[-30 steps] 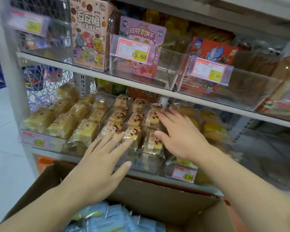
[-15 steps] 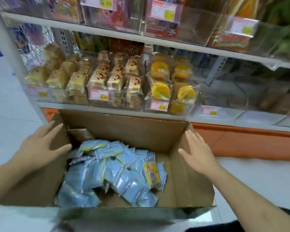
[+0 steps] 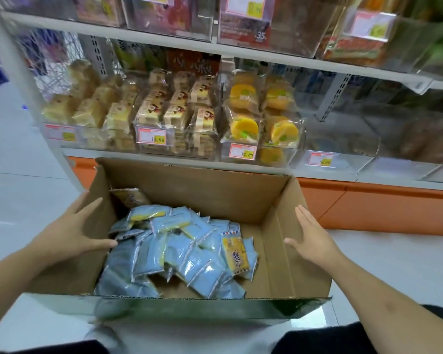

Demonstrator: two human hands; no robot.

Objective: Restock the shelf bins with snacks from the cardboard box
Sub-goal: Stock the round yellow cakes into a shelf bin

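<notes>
The cardboard box (image 3: 207,192) sits on the floor below the shelf bins (image 3: 174,146), with a heap of blue snack packets (image 3: 179,254) left inside. The left hand (image 3: 72,233) lies spread on the box's left wall; the right hand (image 3: 312,241) hovers flat-fingered, empty. Three bins look full; the clear bin (image 3: 343,149) to their right looks nearly bare.

Pale tiled floor (image 3: 16,159) carries open cardboard box (image 3: 215,190); shelf board (image 3: 241,51) carries clear bins (image 3: 279,154) of wrapped cakes.
</notes>
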